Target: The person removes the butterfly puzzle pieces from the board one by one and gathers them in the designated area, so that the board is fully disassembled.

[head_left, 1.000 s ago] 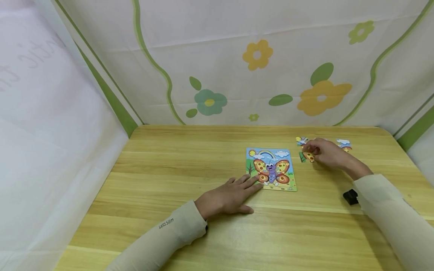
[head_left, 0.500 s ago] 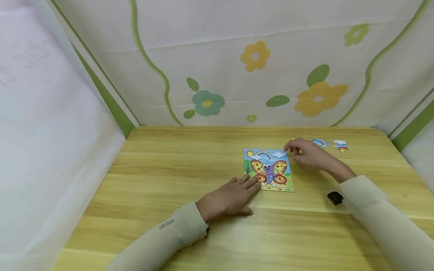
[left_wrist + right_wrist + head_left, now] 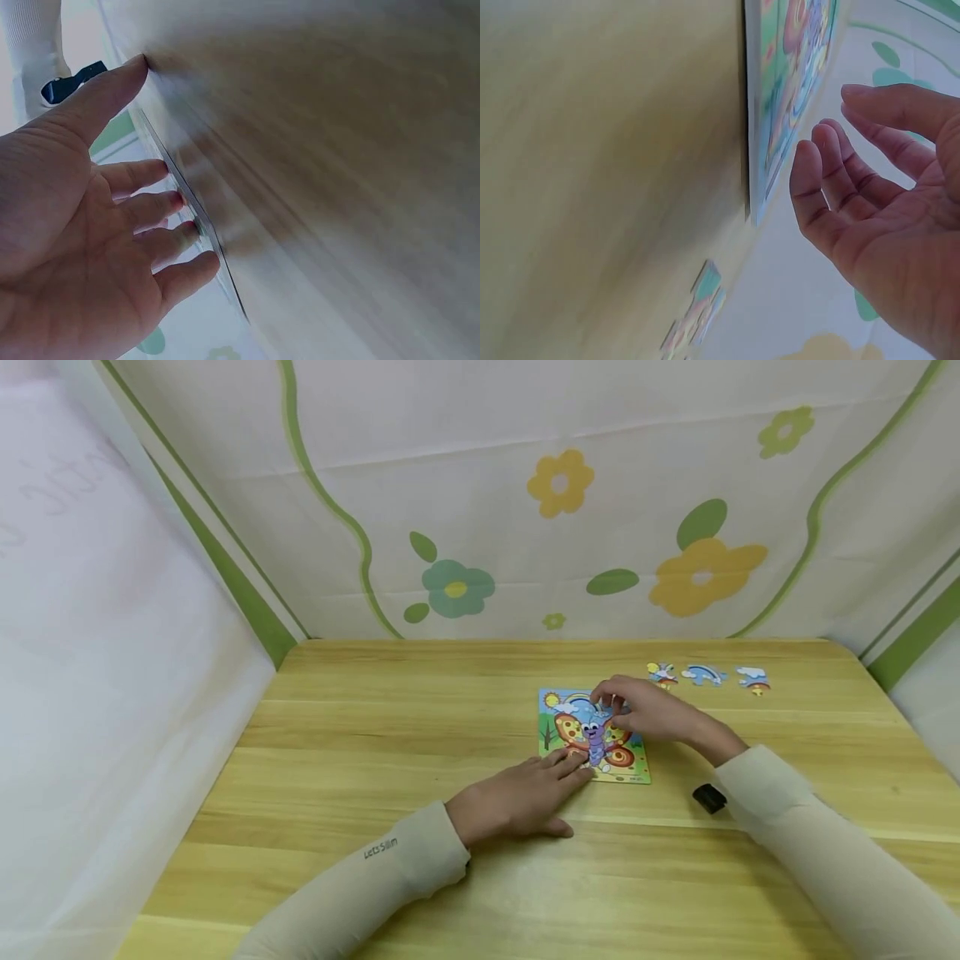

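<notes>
While our left hand point(image 3: 517, 797) lies flat on the table point(image 3: 360, 752) with the fingers straight, its fingertips point(image 3: 573, 764) press the near left corner of the butterfly puzzle point(image 3: 633, 764), so it's basically pinning the board down. The left wrist view backs that up: palm spread, fingers point(image 3: 161, 206) along the board's edge. Our right hand point(image 3: 648, 710) hovers over the upper right part of the puzzle, fingers loosely bent, and from the right wrist view it's relaxed and holding nothing, with the fingers point(image 3: 832, 180) just off the board point(image 3: 780, 112). The puzzle itself sits flat around the middle of the table, a bit right of centre. Further out, three loose pieces point(image 3: 703, 675) lie in a row near the far right edge, well apart from the board. One small black thing point(image 3: 708, 797) shows by our right sleeve point(image 3: 825, 852); we can't tell what it is.
</notes>
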`<state>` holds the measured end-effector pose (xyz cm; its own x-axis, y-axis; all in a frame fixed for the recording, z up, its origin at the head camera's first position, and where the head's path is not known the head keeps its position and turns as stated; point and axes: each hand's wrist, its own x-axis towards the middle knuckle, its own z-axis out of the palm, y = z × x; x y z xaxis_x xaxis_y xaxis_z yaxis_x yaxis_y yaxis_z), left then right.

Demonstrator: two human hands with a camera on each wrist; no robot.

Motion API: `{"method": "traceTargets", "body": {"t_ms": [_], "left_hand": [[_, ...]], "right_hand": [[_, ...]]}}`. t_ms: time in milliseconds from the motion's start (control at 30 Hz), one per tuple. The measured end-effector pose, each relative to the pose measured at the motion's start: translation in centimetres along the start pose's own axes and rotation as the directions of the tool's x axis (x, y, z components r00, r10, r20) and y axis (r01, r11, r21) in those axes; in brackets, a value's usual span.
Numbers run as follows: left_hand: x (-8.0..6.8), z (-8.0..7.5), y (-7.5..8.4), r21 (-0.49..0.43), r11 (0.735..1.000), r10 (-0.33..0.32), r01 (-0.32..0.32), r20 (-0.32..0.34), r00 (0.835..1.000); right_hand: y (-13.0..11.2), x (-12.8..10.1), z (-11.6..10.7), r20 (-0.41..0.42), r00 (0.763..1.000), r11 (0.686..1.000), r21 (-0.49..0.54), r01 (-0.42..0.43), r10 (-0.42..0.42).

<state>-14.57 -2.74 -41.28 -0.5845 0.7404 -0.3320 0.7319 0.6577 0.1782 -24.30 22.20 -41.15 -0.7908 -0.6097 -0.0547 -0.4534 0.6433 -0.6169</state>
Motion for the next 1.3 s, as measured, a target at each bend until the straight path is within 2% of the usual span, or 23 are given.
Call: {"method": "traceTargets", "body": {"t_ms": [167, 433, 667, 1067, 1300], "left_hand": [[0.1, -0.1, -0.1, -0.025, 1.000, 0.003, -0.002, 0.011, 1.000], [0.0, -0.2, 0.0, -0.044, 0.999, -0.009, 0.010, 0.028, 1.000], [0.0, -0.2, 0.0, -0.031, 0.999, -0.007, 0.008, 0.032, 0.999], [0.0, -0.2, -0.1, -0.022, 1.000, -0.014, 0.014, 0.040, 0.999], [0.0, -0.2, -0.1, -0.027, 1.000, -0.005, 0.006, 0.038, 0.999]], "right_hand": [[-0.2, 0.4, 0.6, 0.010, 1.000, 1.000, -0.007, 0.000, 0.000], [0.0, 0.8, 1.3, 0.060, 0.997, 0.999, 0.021, -0.047, 0.045], [-0.2, 0.9, 1.5, 0.072, 0.996, 0.998, 0.006, -0.061, 0.061], [-0.5, 1.2, 1.7, 0.068, 0.998, 1.000, -0.005, -0.017, 0.017], [-0.7, 1.4, 1.8, 0.082, 0.996, 0.999, -0.021, -0.028, 0.030]]}}
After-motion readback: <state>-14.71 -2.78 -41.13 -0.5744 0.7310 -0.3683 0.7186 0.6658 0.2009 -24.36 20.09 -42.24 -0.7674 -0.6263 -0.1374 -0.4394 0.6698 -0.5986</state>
